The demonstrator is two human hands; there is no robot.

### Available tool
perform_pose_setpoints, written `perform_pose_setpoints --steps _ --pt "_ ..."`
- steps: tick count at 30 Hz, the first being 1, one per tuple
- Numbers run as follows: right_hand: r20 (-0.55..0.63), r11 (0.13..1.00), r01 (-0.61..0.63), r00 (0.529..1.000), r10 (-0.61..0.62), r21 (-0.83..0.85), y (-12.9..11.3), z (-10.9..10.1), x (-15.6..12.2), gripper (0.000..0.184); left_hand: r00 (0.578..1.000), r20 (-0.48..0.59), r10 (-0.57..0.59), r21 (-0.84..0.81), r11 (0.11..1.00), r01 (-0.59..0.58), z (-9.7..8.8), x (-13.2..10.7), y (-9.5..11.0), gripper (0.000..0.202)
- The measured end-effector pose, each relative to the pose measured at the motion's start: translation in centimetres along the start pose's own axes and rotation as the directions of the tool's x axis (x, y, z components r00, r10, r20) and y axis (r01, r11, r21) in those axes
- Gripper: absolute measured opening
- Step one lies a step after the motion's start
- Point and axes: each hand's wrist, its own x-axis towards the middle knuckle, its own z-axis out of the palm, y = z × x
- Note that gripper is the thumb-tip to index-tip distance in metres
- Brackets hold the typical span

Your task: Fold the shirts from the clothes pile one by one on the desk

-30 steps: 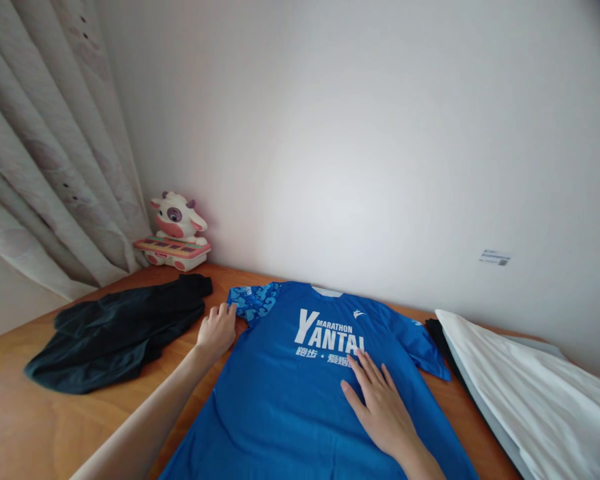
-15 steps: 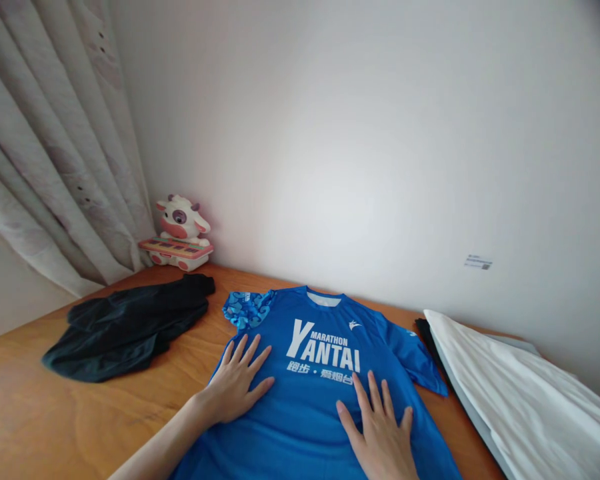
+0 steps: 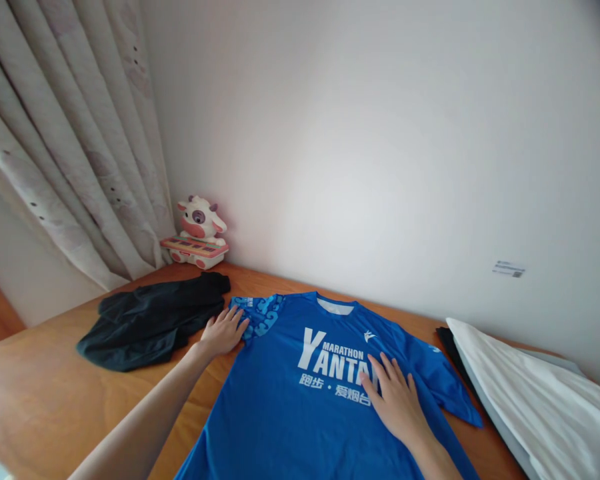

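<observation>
A blue short-sleeved T-shirt [image 3: 300, 427] with white "Marathon Yantai" lettering lies spread face up, its collar toward the wall. My left hand [image 3: 225, 331] rests at the edge of the patterned left sleeve [image 3: 263, 313], fingers extended over the fabric. On the shirt's chest, at the right end of the lettering, my right hand [image 3: 394, 400] lies flat with its fingers spread, covering the last letters. The right sleeve [image 3: 450, 383] is laid out flat. The shirt's bottom hem is out of view.
The wooden surface [image 3: 40, 400] carries a crumpled dark garment [image 3: 155, 320] at left. A cow toy with a keyboard [image 3: 200, 233] stands in the back corner by a curtain [image 3: 75, 140]. White and grey garments [image 3: 535, 393] are layered at right. The wall [image 3: 355, 167] borders the back.
My left hand has moved up from the shirt's side to the left sleeve, which now lies flatter. My right hand has shifted up onto the lettering. The view has turned slightly left.
</observation>
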Motion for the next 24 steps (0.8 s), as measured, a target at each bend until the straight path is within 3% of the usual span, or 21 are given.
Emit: perform_pose_setpoints --steps 3,7,9,11,16,19,22,24 --pt "-0.133 0.999 0.004 0.991 0.002 0.045 -0.8 0.3 0.6 0.061 0.988 -0.056 -0.142 0.006 0.990 0.143 -0.5 1.2 -1.3 0.042" --pt "-0.352 0.961 0.154 0.934 -0.065 0.231 -4.4 0.3 2.1 0.051 0.952 -0.086 -0.293 -0.022 0.956 0.293 -0.6 3.4 -0.9 0.057" --pt "-0.405 0.932 0.182 0.913 -0.042 0.314 -6.3 0.7 2.8 0.047 0.939 -0.065 -0.337 -0.041 0.941 0.335 -0.3 4.4 -0.4 0.064" --pt "-0.421 0.913 0.181 0.907 -0.011 0.366 -7.7 1.5 3.0 0.044 0.933 -0.031 -0.359 -0.064 0.932 0.356 0.0 5.1 -0.2 0.056" --pt "-0.375 0.881 0.166 0.927 0.014 0.443 -8.6 2.3 2.5 0.043 0.933 -0.014 -0.359 -0.161 0.922 0.353 -0.1 5.8 -0.2 0.026" --pt "-0.342 0.883 0.250 0.933 -0.110 0.397 -9.0 1.7 1.9 0.045 0.921 -0.058 -0.386 -0.245 0.899 0.362 -0.8 6.2 0.3 0.021" --pt "-0.194 0.893 0.345 0.934 -0.298 0.289 -9.9 1.4 1.2 0.051 0.911 -0.097 -0.400 -0.336 0.875 0.348 -1.5 6.5 1.7 0.019" --pt "-0.051 0.907 0.328 0.944 -0.326 0.266 -10.4 1.5 0.8 0.061 0.912 -0.131 -0.390 -0.386 0.867 0.315 -2.2 6.6 2.8 0.018"
